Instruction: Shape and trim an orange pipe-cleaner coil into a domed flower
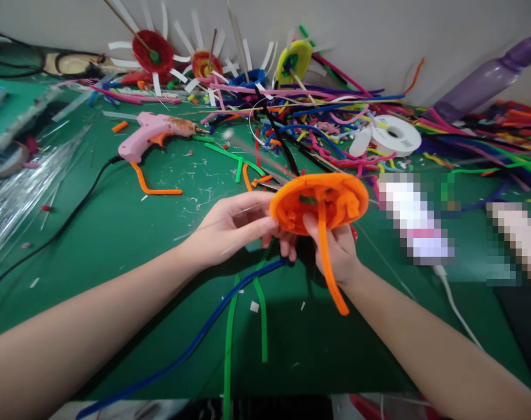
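Note:
An orange pipe-cleaner disc (311,185), shaped like a shallow bowl, is held up between both hands. From its middle a loose orange pipe-cleaner end (330,274) hangs down over my right wrist. My left hand (230,227) pinches the disc's left rim, its other fingers curled beneath. Gripping the underside and near edge is my right hand (341,251), its thumb against the disc. A blue pipe cleaner (204,344) runs from below my left fingers to the table's front edge. Green pipe cleaners (231,344) lie beside it.
A pink glue gun (154,131) lies back left, its cord trailing left. Finished-looking discs with white strips, such as a red one (145,49), lean at the wall. A white spool (396,137), loose pipe cleaners and a purple bottle (479,79) are back right. A blurred-out device (416,221) has a cable.

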`<state>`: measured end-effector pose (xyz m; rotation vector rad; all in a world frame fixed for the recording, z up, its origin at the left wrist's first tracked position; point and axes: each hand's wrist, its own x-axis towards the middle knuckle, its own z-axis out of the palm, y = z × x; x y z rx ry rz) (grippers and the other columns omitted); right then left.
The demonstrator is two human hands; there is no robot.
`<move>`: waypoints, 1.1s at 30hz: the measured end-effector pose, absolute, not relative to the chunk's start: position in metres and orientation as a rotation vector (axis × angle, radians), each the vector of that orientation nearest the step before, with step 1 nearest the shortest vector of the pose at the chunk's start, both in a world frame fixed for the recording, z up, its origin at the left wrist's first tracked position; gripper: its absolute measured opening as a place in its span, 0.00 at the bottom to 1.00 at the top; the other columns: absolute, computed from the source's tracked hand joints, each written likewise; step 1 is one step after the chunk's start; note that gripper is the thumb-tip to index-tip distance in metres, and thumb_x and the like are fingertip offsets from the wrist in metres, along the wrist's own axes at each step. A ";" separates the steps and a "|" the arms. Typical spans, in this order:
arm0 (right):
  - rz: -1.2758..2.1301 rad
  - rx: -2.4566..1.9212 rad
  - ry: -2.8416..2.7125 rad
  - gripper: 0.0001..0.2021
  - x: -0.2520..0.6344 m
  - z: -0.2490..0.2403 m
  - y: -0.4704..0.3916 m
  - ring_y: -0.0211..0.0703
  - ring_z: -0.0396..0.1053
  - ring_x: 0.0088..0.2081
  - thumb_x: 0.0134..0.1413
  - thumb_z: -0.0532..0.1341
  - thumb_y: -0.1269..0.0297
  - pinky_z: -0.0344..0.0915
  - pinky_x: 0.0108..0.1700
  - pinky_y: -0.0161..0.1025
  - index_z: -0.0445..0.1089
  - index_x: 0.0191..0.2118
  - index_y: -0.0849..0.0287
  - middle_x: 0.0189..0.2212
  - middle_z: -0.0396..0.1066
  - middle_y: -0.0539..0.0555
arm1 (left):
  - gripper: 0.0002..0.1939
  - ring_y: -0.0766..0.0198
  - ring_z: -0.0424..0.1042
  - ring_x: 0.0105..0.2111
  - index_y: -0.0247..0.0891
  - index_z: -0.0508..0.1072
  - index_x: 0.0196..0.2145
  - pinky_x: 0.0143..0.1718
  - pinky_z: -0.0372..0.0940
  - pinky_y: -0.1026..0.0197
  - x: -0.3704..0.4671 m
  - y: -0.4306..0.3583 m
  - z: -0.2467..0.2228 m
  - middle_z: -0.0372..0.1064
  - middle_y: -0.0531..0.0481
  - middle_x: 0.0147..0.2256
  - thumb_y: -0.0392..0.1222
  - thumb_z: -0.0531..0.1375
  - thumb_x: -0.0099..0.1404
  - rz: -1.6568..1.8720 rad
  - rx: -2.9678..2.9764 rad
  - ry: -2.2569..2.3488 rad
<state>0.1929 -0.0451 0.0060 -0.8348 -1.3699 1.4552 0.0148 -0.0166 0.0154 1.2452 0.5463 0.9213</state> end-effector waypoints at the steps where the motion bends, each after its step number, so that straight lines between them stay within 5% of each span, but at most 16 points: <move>1: 1.458 -0.849 -1.397 0.16 0.193 0.005 -0.046 0.37 0.67 0.20 0.64 0.54 0.54 0.67 0.22 0.37 0.68 0.27 0.55 0.20 0.69 0.50 | 0.06 0.70 0.69 0.22 0.35 0.75 0.33 0.26 0.66 0.66 0.015 -0.018 0.017 0.72 0.52 0.24 0.41 0.64 0.62 0.909 1.291 0.543; 6: 1.610 -0.849 -1.450 0.16 0.196 0.006 -0.046 0.36 0.69 0.22 0.63 0.55 0.53 0.67 0.22 0.34 0.71 0.32 0.58 0.22 0.69 0.50 | 0.09 0.70 0.68 0.21 0.34 0.76 0.26 0.24 0.65 0.68 0.015 -0.018 0.022 0.70 0.52 0.22 0.41 0.66 0.59 0.926 1.367 0.604; 12: 1.736 -0.846 -1.418 0.18 0.197 0.009 -0.044 0.33 0.68 0.21 0.63 0.55 0.51 0.66 0.21 0.33 0.71 0.32 0.62 0.24 0.71 0.52 | 0.08 0.69 0.69 0.20 0.33 0.75 0.29 0.24 0.67 0.67 0.015 -0.017 0.019 0.71 0.51 0.21 0.41 0.67 0.59 0.883 1.284 0.612; 18: 1.680 -0.917 -1.496 0.20 0.195 0.009 -0.044 0.33 0.65 0.19 0.62 0.55 0.48 0.66 0.22 0.32 0.71 0.30 0.60 0.17 0.64 0.47 | 0.09 0.69 0.70 0.22 0.33 0.72 0.30 0.25 0.67 0.67 0.016 -0.021 0.016 0.71 0.51 0.22 0.42 0.64 0.62 0.852 1.324 0.619; 33: 1.603 -1.013 -1.640 0.23 0.193 0.018 -0.045 0.32 0.64 0.19 0.59 0.54 0.44 0.66 0.23 0.33 0.66 0.27 0.61 0.17 0.66 0.49 | 0.08 0.65 0.71 0.19 0.35 0.71 0.30 0.21 0.66 0.65 0.017 -0.022 0.017 0.73 0.51 0.20 0.43 0.64 0.61 0.880 1.349 0.667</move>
